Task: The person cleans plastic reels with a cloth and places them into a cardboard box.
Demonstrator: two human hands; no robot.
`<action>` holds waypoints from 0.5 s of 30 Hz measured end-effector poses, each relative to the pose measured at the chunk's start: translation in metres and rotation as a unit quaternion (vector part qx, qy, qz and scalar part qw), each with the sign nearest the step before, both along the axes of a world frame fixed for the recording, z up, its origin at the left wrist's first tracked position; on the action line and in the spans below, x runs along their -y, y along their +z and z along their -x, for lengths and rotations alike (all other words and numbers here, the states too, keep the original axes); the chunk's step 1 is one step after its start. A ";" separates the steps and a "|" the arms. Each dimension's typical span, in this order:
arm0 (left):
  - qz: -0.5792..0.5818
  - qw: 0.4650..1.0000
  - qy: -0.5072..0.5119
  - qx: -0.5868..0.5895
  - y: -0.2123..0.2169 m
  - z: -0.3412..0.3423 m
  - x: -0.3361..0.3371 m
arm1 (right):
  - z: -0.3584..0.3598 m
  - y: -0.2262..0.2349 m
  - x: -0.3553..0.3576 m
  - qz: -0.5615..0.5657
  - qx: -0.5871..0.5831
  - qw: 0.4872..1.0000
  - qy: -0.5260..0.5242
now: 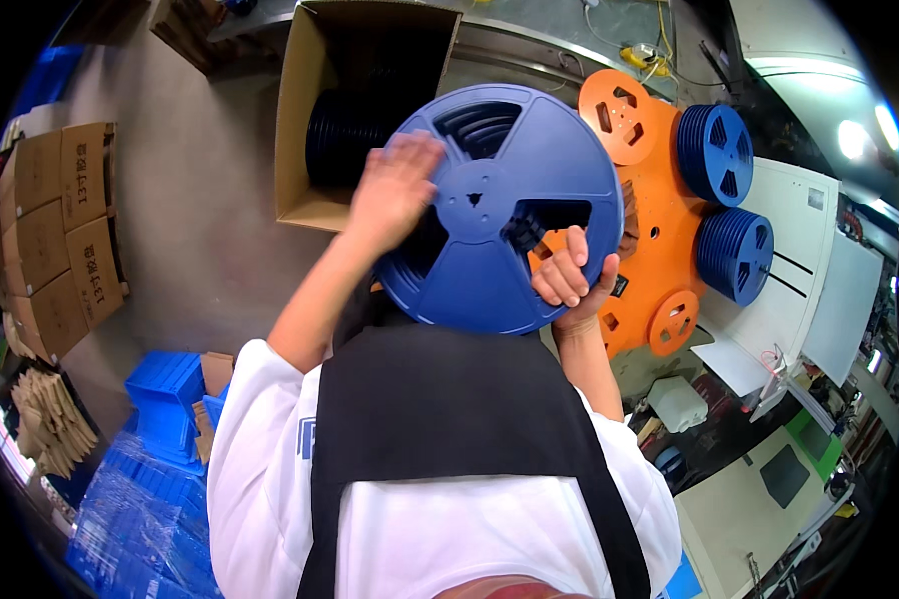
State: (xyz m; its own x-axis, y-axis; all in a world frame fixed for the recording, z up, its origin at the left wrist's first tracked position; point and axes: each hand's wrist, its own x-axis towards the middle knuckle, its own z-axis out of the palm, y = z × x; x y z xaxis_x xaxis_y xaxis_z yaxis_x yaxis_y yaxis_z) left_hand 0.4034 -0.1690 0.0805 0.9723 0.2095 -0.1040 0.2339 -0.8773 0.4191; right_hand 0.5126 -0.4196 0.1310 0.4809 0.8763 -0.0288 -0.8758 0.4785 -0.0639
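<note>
A stack of large blue plastic reels (489, 280) is held up in front of my chest, its top face turned toward me. Round the reels' right edge my right hand (576, 282) is closed, with the fingers hooked over the rim beside a cut-out. My left hand (395, 190), slightly blurred, lies with outstretched fingers against the left side of the top reel. Just beyond, an open cardboard box (315, 195) has more dark blue reels (345, 135) lying in shadow; the stack hides part of it.
At the right stands an orange rotary fixture (659, 225) carrying orange discs and two stacks of blue reels (734, 255). Cardboard cartons (55, 235) are piled at the far left. Blue plastic crates (165, 399), some in clear wrap, stand at lower left. A metal bench (529, 40) runs across the back.
</note>
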 end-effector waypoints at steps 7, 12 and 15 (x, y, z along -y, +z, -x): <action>0.093 0.982 -0.137 0.088 0.013 0.066 -0.075 | -0.004 0.003 -0.024 0.040 -0.052 0.991 -0.114; 0.061 0.966 -0.235 0.091 0.027 0.050 -0.065 | -0.011 0.019 -0.052 0.047 0.001 0.993 -0.109; 0.036 0.960 -0.232 0.153 0.022 0.038 -0.075 | -0.017 0.032 -0.065 0.072 0.007 0.993 -0.098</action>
